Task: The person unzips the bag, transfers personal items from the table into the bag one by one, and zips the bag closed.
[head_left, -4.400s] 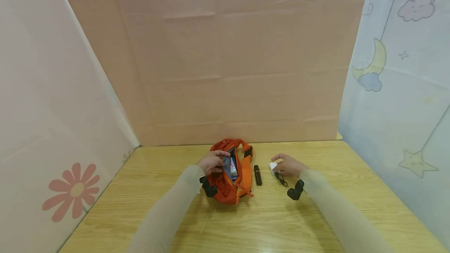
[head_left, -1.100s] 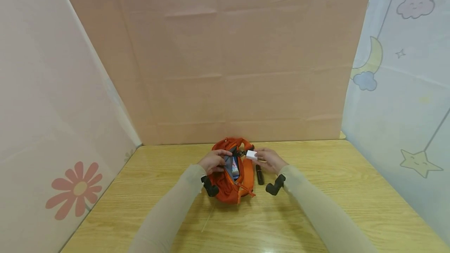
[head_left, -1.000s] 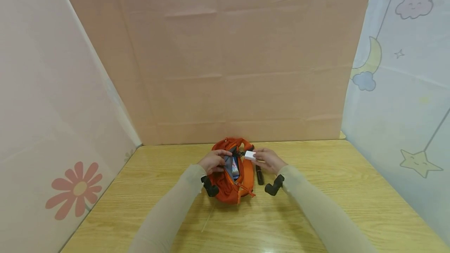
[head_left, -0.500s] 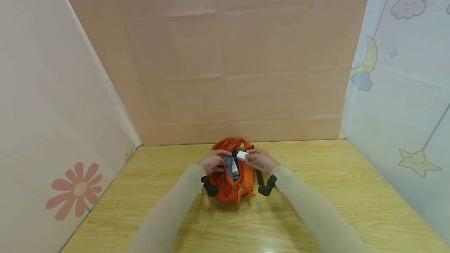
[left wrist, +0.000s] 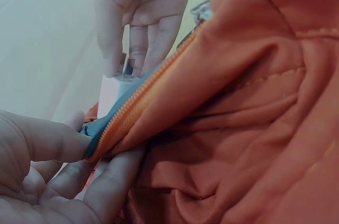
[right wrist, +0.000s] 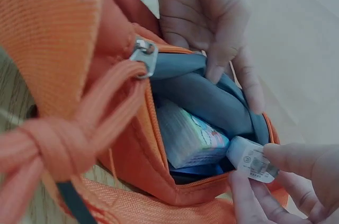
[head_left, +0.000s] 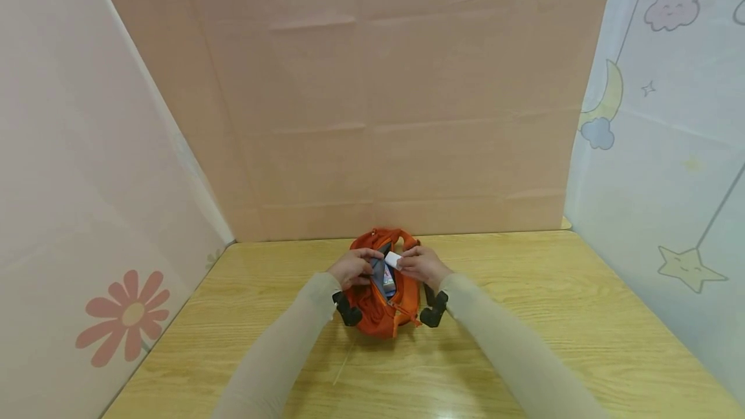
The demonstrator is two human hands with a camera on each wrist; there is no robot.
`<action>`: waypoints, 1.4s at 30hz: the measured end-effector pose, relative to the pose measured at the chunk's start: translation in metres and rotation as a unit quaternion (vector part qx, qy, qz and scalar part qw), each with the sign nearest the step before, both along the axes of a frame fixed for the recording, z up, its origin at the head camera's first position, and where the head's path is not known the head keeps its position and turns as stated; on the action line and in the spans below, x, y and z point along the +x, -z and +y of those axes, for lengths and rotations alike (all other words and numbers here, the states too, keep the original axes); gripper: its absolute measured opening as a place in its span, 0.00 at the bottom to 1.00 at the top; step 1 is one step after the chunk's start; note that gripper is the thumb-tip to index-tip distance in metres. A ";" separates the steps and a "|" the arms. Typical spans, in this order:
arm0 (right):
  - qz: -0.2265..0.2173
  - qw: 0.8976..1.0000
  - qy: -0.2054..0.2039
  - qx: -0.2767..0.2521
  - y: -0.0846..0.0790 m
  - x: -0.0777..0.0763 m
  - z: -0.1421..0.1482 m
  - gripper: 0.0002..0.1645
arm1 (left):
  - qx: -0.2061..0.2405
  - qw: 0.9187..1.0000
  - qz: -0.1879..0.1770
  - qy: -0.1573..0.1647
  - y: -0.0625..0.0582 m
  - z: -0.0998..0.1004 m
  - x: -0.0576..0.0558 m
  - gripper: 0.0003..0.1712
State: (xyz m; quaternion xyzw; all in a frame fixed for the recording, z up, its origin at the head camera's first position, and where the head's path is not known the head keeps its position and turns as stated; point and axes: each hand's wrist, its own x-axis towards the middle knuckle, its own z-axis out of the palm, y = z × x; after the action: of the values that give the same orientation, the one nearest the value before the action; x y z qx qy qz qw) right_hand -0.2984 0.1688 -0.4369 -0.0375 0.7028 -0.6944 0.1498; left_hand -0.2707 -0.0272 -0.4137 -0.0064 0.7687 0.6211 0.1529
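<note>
Wooden table (head_left: 524, 341) inside a booth of cloth panels: pink backdrop behind, a flower print on one side, moon and star prints on the other; an orange bag (head_left: 381, 312) lies on the table at the middle, and it serves as landmark for all positions below.

Change: 4.4 s ago the right hand rested on a small white charger block well to the right of the bag; 1.1 s ago it carried the block just right of the bag's mouth; now the right hand (head_left: 420, 266) holds the white charger (head_left: 392, 260) directly over the open zip, its lower end entering the opening; judgement: the block is at the point of insertion, not yet let go. The left hand has kept its place at the bag's left lip throughout.

Pose: left hand (head_left: 352, 267) pinches the grey-lined zip edge (left wrist: 114, 128) of the bag between thumb and fingers, pulling it open leftward; right hand grasps the charger (right wrist: 251, 161) by fingertips, its printed label facing up, at the near rim of the opening; inside the bag, a small printed box (right wrist: 190, 136) lies against the grey lining; a black tube (head_left: 429, 291) lies just right of the bag, partly hidden behind the right wrist.
</note>
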 end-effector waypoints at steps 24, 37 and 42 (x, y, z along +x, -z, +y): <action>0.017 0.997 0.066 0.022 0.000 -0.005 -0.017 0.09 | 0.004 1.000 -0.002 -0.007 0.014 -0.003 -0.010 0.24; 0.036 0.995 0.076 0.049 -0.001 -0.008 -0.023 0.10 | 0.008 1.000 -0.001 0.005 0.012 -0.004 -0.011 0.24; 0.036 0.995 0.065 0.070 -0.002 -0.007 -0.021 0.14 | 0.005 1.000 0.003 0.004 0.011 -0.005 -0.009 0.24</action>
State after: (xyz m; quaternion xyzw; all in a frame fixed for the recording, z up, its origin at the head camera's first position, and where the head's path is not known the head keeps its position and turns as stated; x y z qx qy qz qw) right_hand -0.3058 0.1481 -0.4351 -0.0065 0.7556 -0.6499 0.0812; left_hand -0.2800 -0.0317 -0.4242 -0.0009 0.7659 0.6245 0.1533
